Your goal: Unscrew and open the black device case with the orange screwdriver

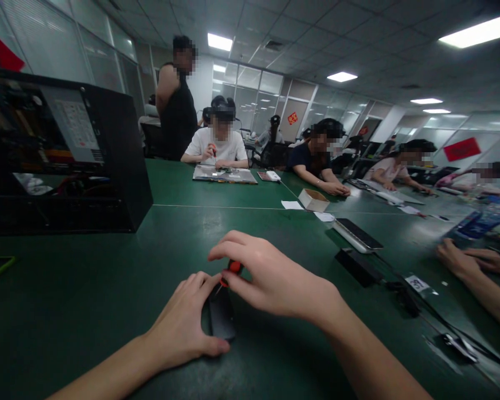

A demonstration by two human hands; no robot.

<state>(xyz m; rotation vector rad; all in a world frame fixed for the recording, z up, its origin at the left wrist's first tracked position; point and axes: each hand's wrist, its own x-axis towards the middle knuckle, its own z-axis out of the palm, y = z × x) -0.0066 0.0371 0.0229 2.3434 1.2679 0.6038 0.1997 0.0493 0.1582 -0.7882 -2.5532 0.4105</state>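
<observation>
On the green table lies a small black rectangular case (222, 318), its kind not clear. My left hand (187, 316) grips it from the left, thumb at the near end and fingers at the far end. In my right hand (270, 272) is a screwdriver (234, 266) with a red and black handle, pinched between thumb and fingers. The screwdriver stands tilted, its shaft reaching down to the far end of the case. My fingers hide part of the handle, and the exact contact of the tip cannot be made out.
An opened black computer tower (112, 161) stands at the left. To the right lie a black power adapter (358, 266), cables, a white-and-black device (357, 234) and an open small box (313, 200). Several people sit around the table; a co-worker's hands (462, 258) rest at the right.
</observation>
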